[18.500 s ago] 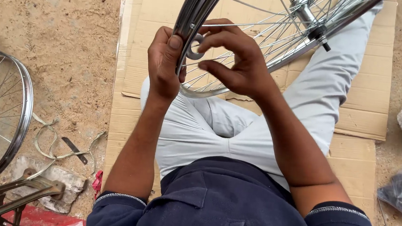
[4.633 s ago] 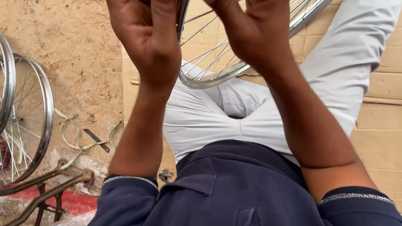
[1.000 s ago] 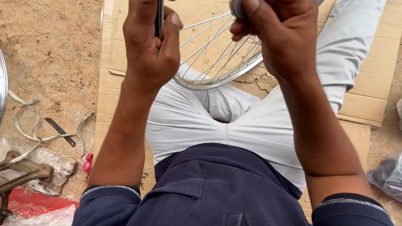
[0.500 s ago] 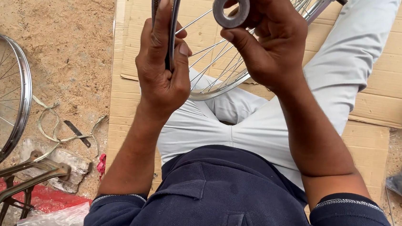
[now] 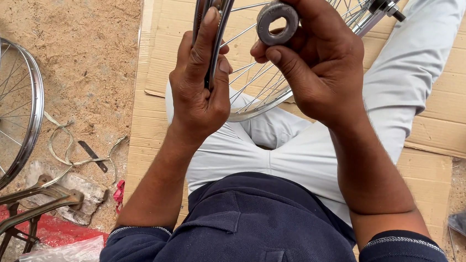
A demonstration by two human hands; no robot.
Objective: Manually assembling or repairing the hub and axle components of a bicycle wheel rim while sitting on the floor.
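my left hand point(image 5: 199, 98) is closed around the rim of the spoked bicycle wheel point(image 5: 212, 13), fingers wrapped over the outer edge and thumb pressed along the inner face, so the wheel stands on edge over my lap. my right hand point(image 5: 318, 71) pinches a small grey ring-shaped roll point(image 5: 277, 22), likely rim tape, between thumb and fingertips, held up just beside the rim and not touching it as far as i can tell.

the weak point, i think, is that pinch: the roll is only caught at its edge, and if my thumb slackens it could drop through the spokes point(image 5: 259, 83) or onto the cardboard point(image 5: 433, 116) and roll off into the sandy ground point(image 5: 78, 52), picking up grit. the wheel is steadied by one hand alone, high on the rim; if my grip turns, the wheel may spin or tip and the hub axle point(image 5: 389, 6) at the top right could swing toward my leg point(image 5: 415, 73). my fingers over the rim edge also sit close to the spokes, so a sudden turn could nip them. the other wheels point(image 5: 6, 124) on the left are well apart.
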